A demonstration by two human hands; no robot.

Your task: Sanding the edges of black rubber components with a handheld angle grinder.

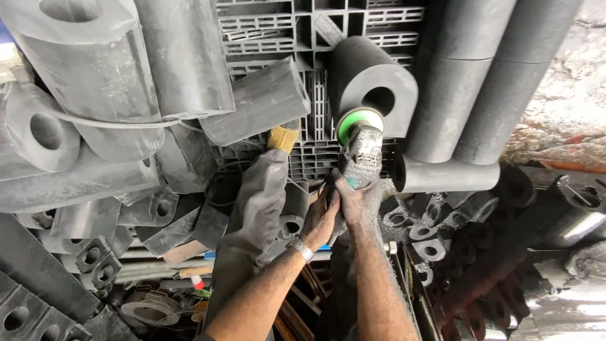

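Both my hands grip a grey angle grinder (362,151) with a green-backed disc (353,121). My left hand (319,220), a metal watch on its wrist, wraps the grinder's rear body. My right hand (351,197) grasps the body just ahead of it. The disc sits against the lower front face of a dark grey arched block (372,72), just below its round hole. Both hands and forearms are covered in grey dust.
A grey plastic pallet (315,38) lies under the block. Several similar holed blocks (82,69) are piled at left, long rounded bars (480,82) at right, small holed pieces (429,243) below. A dusty grey sleeve with a yellow glove tip (284,137) hangs beside my left hand.
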